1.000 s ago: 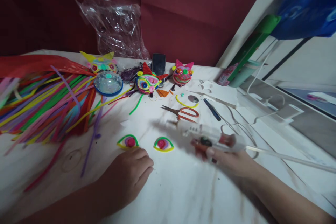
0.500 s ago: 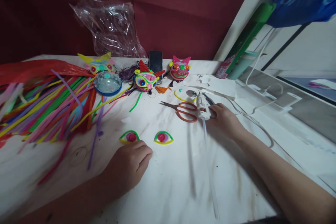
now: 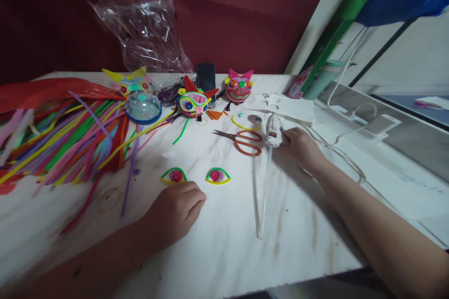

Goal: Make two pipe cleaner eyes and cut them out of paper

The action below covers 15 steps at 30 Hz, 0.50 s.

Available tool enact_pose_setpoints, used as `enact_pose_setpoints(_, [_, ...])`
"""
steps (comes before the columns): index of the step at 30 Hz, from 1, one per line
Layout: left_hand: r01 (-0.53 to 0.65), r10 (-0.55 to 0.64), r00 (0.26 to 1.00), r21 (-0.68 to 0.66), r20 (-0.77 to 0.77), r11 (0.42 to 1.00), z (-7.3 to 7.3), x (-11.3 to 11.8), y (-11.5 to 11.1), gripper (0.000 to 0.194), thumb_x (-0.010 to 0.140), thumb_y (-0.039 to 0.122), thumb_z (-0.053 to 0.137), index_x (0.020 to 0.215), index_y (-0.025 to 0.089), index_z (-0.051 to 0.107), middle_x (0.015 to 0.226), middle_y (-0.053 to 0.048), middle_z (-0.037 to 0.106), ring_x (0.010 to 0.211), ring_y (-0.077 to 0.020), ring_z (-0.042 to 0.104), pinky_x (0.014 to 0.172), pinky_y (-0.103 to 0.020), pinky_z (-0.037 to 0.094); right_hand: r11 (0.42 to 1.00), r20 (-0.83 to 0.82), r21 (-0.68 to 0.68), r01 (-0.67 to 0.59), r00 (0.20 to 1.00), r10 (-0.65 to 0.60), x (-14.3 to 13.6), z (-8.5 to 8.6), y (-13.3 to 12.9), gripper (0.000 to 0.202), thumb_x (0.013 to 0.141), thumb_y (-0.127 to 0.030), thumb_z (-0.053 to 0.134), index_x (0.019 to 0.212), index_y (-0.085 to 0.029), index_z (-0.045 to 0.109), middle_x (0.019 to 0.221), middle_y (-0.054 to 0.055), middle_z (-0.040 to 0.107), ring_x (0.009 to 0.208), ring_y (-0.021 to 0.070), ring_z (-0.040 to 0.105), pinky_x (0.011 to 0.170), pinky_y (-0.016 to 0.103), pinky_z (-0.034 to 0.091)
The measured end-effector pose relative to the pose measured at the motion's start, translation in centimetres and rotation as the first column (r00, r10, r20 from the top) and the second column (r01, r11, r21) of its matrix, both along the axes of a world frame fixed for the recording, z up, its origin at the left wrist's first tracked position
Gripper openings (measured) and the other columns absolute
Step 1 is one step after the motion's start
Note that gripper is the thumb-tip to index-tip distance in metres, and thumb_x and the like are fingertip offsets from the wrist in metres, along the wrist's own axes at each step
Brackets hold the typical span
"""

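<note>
My right hand (image 3: 302,149) is closed around the handle side of a white hot glue gun (image 3: 274,131), its fingertips hidden behind the gun. A long clear glue stick (image 3: 265,196) sticks out of its back toward me. My left hand (image 3: 180,208) rests curled on the table, fingertips hidden under it. Just beyond its knuckles lies a pipe-cleaner eye shape (image 3: 174,175) in green, yellow, purple and pink, its lower edge partly covered. A matching eye shape (image 3: 218,176) lies to the right. Orange-handled scissors (image 3: 247,142) lie left of the glue gun.
Three lion-like heads stand at the back: a yellow-horned one (image 3: 135,85), a red-horned one (image 3: 192,98) and a pink-eared one (image 3: 239,85). Many coloured pipe cleaners (image 3: 77,140) spread on the left. A phone (image 3: 206,77) leans behind; a cable (image 3: 345,161) runs at right.
The glue gun has shifted slightly right and away in my right hand, and its glue stick has swung left. My left hand stays by the left eye shape. The view has tilted slightly.
</note>
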<state>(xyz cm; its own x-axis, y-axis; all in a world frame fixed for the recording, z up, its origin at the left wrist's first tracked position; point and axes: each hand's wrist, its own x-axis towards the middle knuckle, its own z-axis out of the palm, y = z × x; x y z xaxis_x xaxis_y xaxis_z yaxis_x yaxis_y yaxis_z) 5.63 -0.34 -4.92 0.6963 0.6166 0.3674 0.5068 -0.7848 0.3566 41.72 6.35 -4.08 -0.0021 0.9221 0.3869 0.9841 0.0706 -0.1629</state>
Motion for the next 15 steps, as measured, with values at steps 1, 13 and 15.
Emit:
enact_pose_setpoints(1, [0.030, -0.030, 1.000, 0.000, -0.008, 1.000, 0.0, 0.0, 0.0, 0.025, 0.090, 0.012, 0.042, 0.076, 0.016, 0.062, 0.072, -0.004, 0.062, 0.070, -0.0151, 0.058, 0.065, -0.026, 0.045, 1.000, 0.017, -0.016, -0.024, 1.000, 0.024, -0.2, -0.2, 0.0, 0.008, 0.067, -0.022, 0.065, 0.065, -0.017, 0.060, 0.076, 0.009, 0.059, 0.070, 0.0223, 0.056, 0.063, 0.030, 0.042])
enact_pose_setpoints(13, [-0.033, 0.050, 0.983, 0.098, -0.174, 0.995, -0.2, 1.4, -0.1, 0.025, 0.088, 0.008, 0.040, 0.071, 0.017, 0.056, 0.072, -0.003, 0.058, 0.068, -0.0157, 0.056, 0.063, -0.027, 0.043, 0.962, -0.020, -0.037, -0.269, 0.963, 0.269, -1.4, -0.7, -0.4, 0.034, 0.073, -0.027, 0.068, 0.105, -0.013, 0.067, 0.103, 0.014, 0.064, 0.091, 0.0278, 0.062, 0.082, 0.040, 0.051])
enact_pose_setpoints(15, [-0.088, 0.095, 0.988, 0.061, -0.121, 0.994, -0.1, 1.2, 0.1, 0.023, 0.088, 0.009, 0.039, 0.072, 0.017, 0.054, 0.073, -0.002, 0.058, 0.068, -0.0146, 0.056, 0.062, -0.026, 0.044, 0.959, -0.002, 0.014, -0.282, 0.959, 0.282, -1.5, -0.3, -0.8, 0.034, 0.074, -0.029, 0.068, 0.104, -0.014, 0.067, 0.104, 0.015, 0.064, 0.092, 0.0298, 0.061, 0.081, 0.044, 0.050])
